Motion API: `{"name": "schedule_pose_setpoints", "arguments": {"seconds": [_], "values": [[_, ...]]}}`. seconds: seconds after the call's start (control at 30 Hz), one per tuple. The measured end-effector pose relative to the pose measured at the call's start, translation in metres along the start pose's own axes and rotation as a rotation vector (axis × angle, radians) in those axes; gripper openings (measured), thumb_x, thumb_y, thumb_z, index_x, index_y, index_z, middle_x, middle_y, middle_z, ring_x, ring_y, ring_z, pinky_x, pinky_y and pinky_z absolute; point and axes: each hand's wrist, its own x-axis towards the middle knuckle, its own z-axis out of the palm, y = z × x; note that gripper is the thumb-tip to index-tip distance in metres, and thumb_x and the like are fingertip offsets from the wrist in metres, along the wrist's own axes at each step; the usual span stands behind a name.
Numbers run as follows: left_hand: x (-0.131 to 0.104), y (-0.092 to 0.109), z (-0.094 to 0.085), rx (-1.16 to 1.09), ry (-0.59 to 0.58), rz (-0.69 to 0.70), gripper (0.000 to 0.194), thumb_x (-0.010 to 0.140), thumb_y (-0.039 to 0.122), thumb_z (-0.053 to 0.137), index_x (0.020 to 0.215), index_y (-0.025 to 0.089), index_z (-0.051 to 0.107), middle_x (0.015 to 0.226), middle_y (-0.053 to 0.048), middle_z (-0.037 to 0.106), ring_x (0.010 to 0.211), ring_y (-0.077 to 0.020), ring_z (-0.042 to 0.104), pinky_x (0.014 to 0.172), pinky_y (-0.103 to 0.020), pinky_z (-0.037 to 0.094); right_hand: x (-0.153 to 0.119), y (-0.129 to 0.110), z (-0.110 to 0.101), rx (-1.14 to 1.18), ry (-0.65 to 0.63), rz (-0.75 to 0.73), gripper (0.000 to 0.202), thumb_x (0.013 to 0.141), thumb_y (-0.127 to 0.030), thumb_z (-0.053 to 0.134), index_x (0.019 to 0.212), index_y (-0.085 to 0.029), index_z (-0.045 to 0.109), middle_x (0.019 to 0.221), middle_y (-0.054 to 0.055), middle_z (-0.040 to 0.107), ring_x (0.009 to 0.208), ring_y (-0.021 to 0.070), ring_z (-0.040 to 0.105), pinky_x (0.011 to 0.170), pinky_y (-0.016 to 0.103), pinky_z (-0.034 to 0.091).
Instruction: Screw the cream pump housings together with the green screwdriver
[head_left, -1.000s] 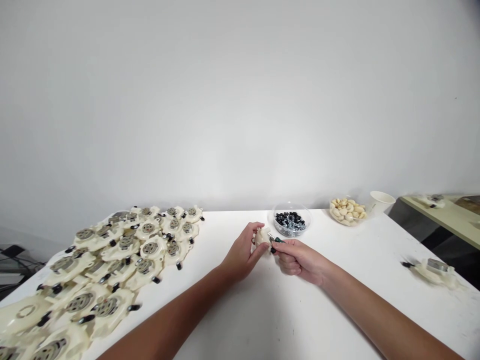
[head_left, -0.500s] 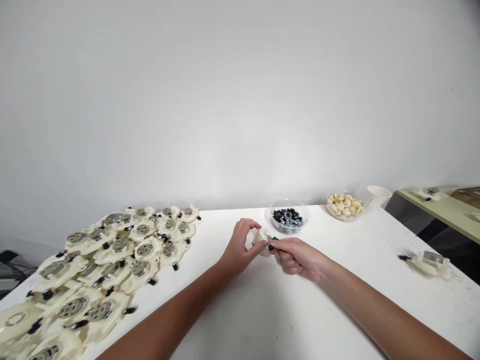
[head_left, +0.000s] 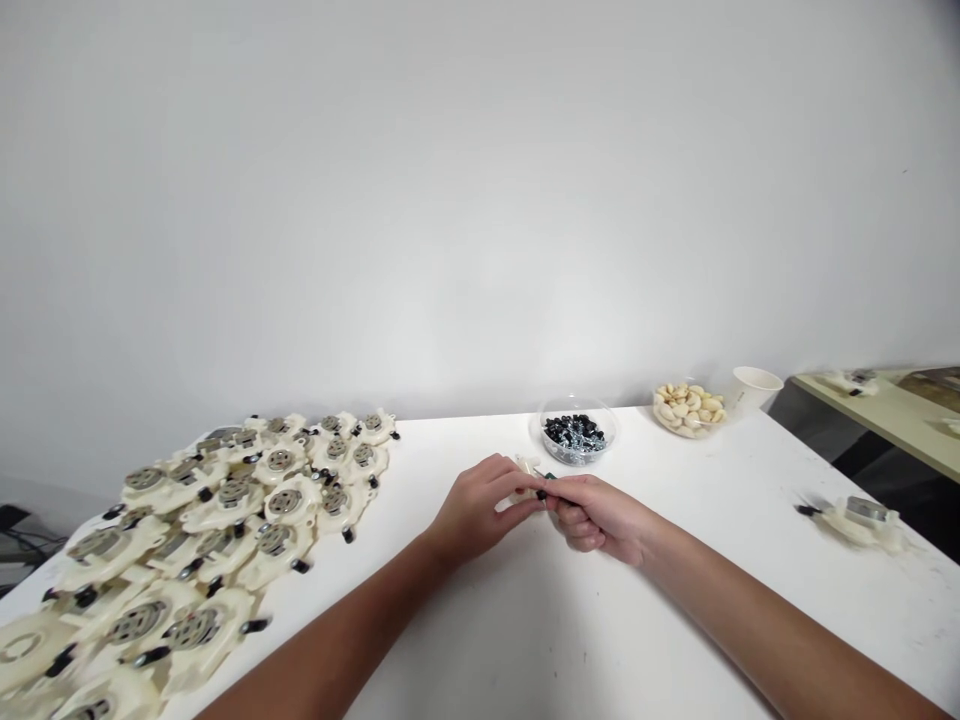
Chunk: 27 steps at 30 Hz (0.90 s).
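In the middle of the white table (head_left: 480,640), my left hand (head_left: 480,505) is closed around a small cream plastic part (head_left: 527,466), its thumb and fingers pinching at the near side by a tiny black piece (head_left: 541,495). Most of that part is hidden behind the fingers. My right hand (head_left: 596,515) grips a green-handled screwdriver (head_left: 551,478), its thin metal shaft pointing left at the cream part. The fist covers most of the handle. Both hands meet at the fingertips, just in front of a clear bowl (head_left: 574,458) of black caps and silver screws.
Cream plastic housings (head_left: 285,500) with metal motors and black knobs crowd the left side. Farther right stand a clear bowl of cream caps (head_left: 688,412) and a white paper cup (head_left: 754,388). One motor housing (head_left: 859,522) lies at the right; a greenish side table (head_left: 885,420) is beyond.
My left hand's fingers have come down and closed over the cream part, the thumb sliding right toward the screwdriver tip. My right hand has barely moved.
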Motion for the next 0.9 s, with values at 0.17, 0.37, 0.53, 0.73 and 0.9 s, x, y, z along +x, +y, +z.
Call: {"name": "schedule_pose_setpoints", "arguments": {"seconds": [0.17, 0.37, 0.53, 0.73, 0.9], "values": [[-0.002, -0.002, -0.002, 0.065, -0.020, 0.054, 0.019, 0.100, 0.027, 0.062, 0.117, 0.026, 0.070, 0.095, -0.006, 0.075, 0.088, -0.0200, 0.066, 0.077, -0.033, 0.053, -0.002, -0.003, 0.003, 0.004, -0.005, 0.040, 0.039, 0.089, -0.047, 0.071, 0.073, -0.019, 0.050, 0.055, -0.012, 0.022, 0.046, 0.0044, 0.009, 0.041, 0.020, 0.004], [0.004, 0.001, -0.007, 0.111, -0.091, -0.015, 0.015, 0.104, 0.031, 0.053, 0.108, 0.022, 0.065, 0.093, -0.007, 0.069, 0.091, -0.0212, 0.061, 0.078, -0.033, 0.050, -0.001, -0.002, 0.006, -0.004, 0.017, 0.040, 0.041, 0.092, -0.053, 0.065, 0.076, -0.020, 0.047, 0.058, -0.012, 0.020, 0.046, 0.0048, 0.009, 0.041, 0.020, 0.004], [0.007, -0.002, -0.013, 0.062, -0.074, -0.156, 0.018, 0.106, 0.034, 0.047, 0.101, 0.021, 0.059, 0.095, -0.006, 0.061, 0.090, -0.0208, 0.056, 0.079, -0.033, 0.046, 0.001, 0.003, 0.008, -0.074, 0.074, -0.023, 0.050, 0.091, -0.064, 0.063, 0.074, -0.022, 0.043, 0.057, -0.012, 0.021, 0.046, 0.0051, 0.008, 0.040, 0.021, 0.003], [0.008, -0.011, -0.015, -0.159, 0.069, -0.450, 0.021, 0.105, 0.037, 0.045, 0.100, 0.020, 0.056, 0.085, -0.001, 0.056, 0.075, -0.0168, 0.050, 0.072, -0.029, 0.043, 0.007, 0.010, 0.010, -0.236, 0.156, -0.195, 0.052, 0.090, -0.071, 0.057, 0.077, -0.021, 0.053, 0.050, -0.011, 0.029, 0.043, 0.0067, 0.014, 0.040, 0.022, 0.008], [0.007, -0.018, -0.012, -0.315, 0.104, -0.575, 0.024, 0.104, 0.042, 0.046, 0.101, 0.020, 0.054, 0.082, 0.001, 0.054, 0.069, -0.0147, 0.047, 0.067, -0.027, 0.042, 0.008, 0.012, 0.005, -0.413, 0.311, -0.405, 0.039, 0.087, -0.061, 0.069, 0.093, -0.023, 0.064, 0.058, -0.007, 0.048, 0.048, 0.0101, 0.035, 0.046, 0.024, 0.022]]}}
